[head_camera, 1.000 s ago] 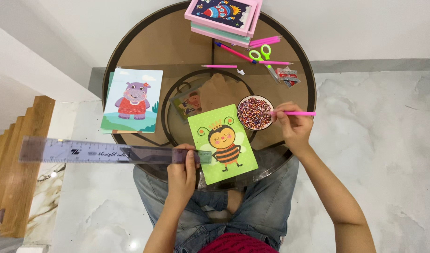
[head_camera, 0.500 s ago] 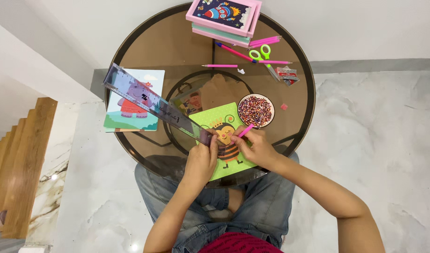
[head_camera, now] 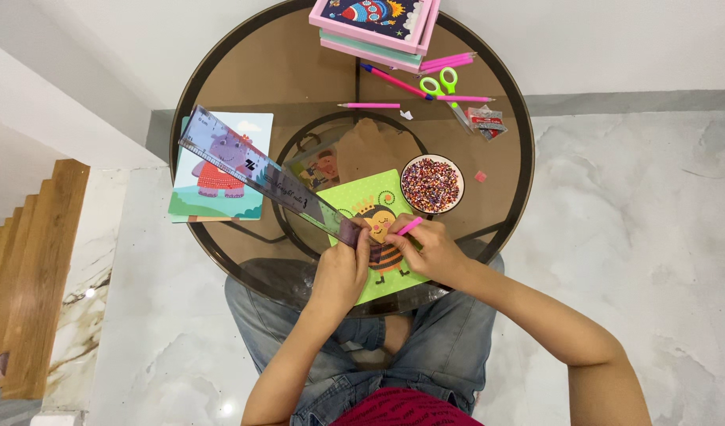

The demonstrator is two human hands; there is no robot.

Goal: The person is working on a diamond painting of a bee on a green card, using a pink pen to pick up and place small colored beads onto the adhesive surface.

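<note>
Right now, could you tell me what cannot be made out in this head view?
- Pink pen tip: hidden behind the right hand on the bee card.
- Near end of the clear ruler: covered by the left hand.
- Beads in the bowl: too small to tell apart.
- Pink boxes: cut off by the top edge.

looks like a home, a living space set up for crafts. polished marble floor (head_camera: 654, 237), white wall (head_camera: 599, 39) and a wooden staircase (head_camera: 31, 268) going down at the left. round smoked-glass desk (head_camera: 299, 71) strewn with children's picture cards (head_camera: 220, 170), stacked pink craft boxes (head_camera: 374, 24), a bowl of beads (head_camera: 432, 184), small scissors (head_camera: 440, 81) and pink pens (head_camera: 370, 105).
</note>
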